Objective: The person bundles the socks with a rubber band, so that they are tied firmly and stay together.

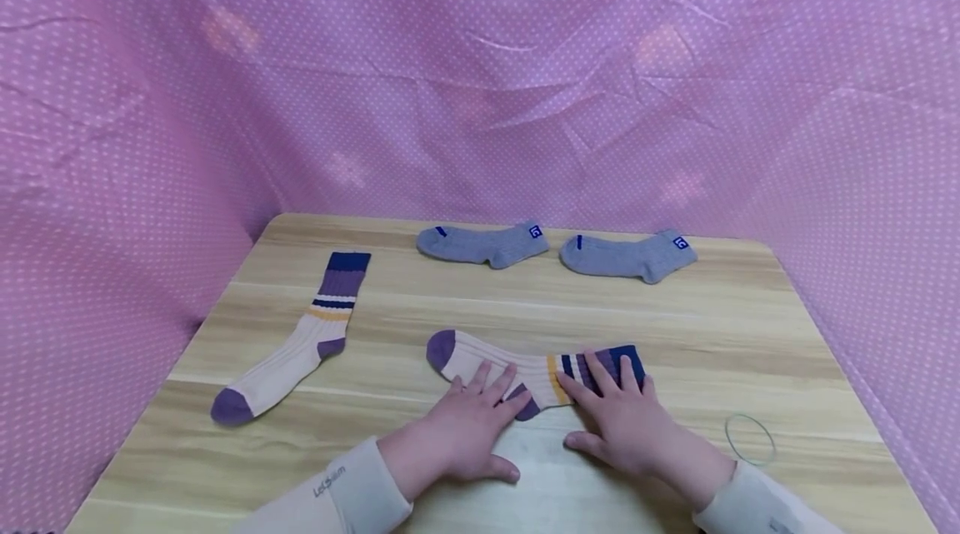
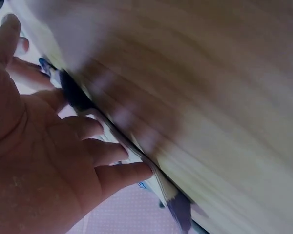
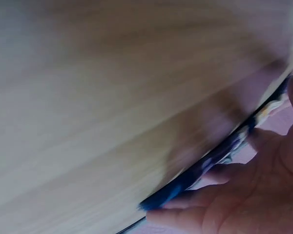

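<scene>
A cream crew sock (image 1: pixel 540 368) with a purple toe and heel, stripes and a navy cuff lies sideways on the table in front of me. My left hand (image 1: pixel 468 426) rests its spread fingertips on the foot part, close to the heel. Across the striped leg and cuff, my right hand (image 1: pixel 626 417) lies with fingers spread. In the left wrist view the straight fingers (image 2: pixel 124 173) touch the sock (image 2: pixel 161 183) near its purple toe. The right wrist view has the fingers (image 3: pixel 180 218) along the navy cuff (image 3: pixel 168 192).
A matching cream sock (image 1: pixel 292 351) lies slanted at the left. Two grey ankle socks (image 1: pixel 483 246) (image 1: pixel 626 257) lie along the table's far edge. A thin loop (image 1: pixel 750 439) rests right of my right hand. Pink dotted cloth (image 1: pixel 480 101) surrounds the wooden table (image 1: pixel 750 326).
</scene>
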The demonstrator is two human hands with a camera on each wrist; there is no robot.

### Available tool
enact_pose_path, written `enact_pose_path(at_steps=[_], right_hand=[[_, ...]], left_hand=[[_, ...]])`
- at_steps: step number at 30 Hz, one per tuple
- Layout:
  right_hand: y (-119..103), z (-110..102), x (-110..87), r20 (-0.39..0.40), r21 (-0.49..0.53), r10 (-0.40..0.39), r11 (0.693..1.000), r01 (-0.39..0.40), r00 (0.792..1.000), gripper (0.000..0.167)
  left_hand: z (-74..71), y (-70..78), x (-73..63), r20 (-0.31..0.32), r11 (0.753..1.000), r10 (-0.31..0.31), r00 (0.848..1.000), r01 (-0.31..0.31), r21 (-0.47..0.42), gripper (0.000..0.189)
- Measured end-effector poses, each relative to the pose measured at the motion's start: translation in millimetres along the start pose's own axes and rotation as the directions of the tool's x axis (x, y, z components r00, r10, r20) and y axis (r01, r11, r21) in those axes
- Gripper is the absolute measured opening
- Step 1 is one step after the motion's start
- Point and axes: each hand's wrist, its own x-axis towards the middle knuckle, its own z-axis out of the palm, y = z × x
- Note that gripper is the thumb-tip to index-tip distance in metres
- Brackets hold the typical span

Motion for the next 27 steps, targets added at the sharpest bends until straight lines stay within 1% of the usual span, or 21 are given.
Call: enact_pose_path(at_steps=[3,8,11,13,16,18,22,27], right_hand=[[6,1,-1.6,-0.002,-0.009,-0.01,1.0,0.01,1.0,0.08],[9,0,-2.9,-0.001,-0.016,-0.037,0.999,0.037,0.999,0.081],[8,-1,-3.6,-0.009,0.005,-0.033,0.999,0.033,0.999,0.08],[8,-3,-4.0,-0.031,0.017,-0.027,0.999,0.028,0.999,0.08],[11,-5,-4.9,-0.072,0.018,-0.016,1.0,0.017,0.997,0.083],[13,-6,-6.1,-0.078,0.014,-0.008,1.0,0.009,0.997,0.086],[19,-4,-8.5,-0.046,0.011,-0.014,1.0,0.014,0.999,0.09],[22,-1,-9.0,-0.038,0.013,-0.031,0.999,0.032,0.999,0.092]], left_hand=[[-2.4,-4.9,-0.1,0.036,1.0,0.001,0.999,0.0,-0.008,0.103],[-1.4,-8.4,1.1,0.057,1.0,0.002,0.998,-0.001,-0.015,0.104],[0.1,-9.6,2.3,0.033,0.999,0.001,0.999,0.0,-0.034,0.104],[0.1,-11.2,2.1,0.006,0.998,-0.005,1.0,0.005,-0.06,0.104],[-1.5,-15.3,0.5,-0.043,0.996,-0.026,0.999,0.022,-0.087,0.106],[-2.5,-18.6,-1.4,-0.063,0.996,-0.046,0.997,0.041,-0.082,0.107],[-1.1,-23.9,-5.5,-0.068,0.997,-0.071,0.995,0.069,-0.041,0.111],[-0.1,-26.6,-7.4,-0.066,0.997,-0.071,0.995,0.069,-0.031,0.11]])
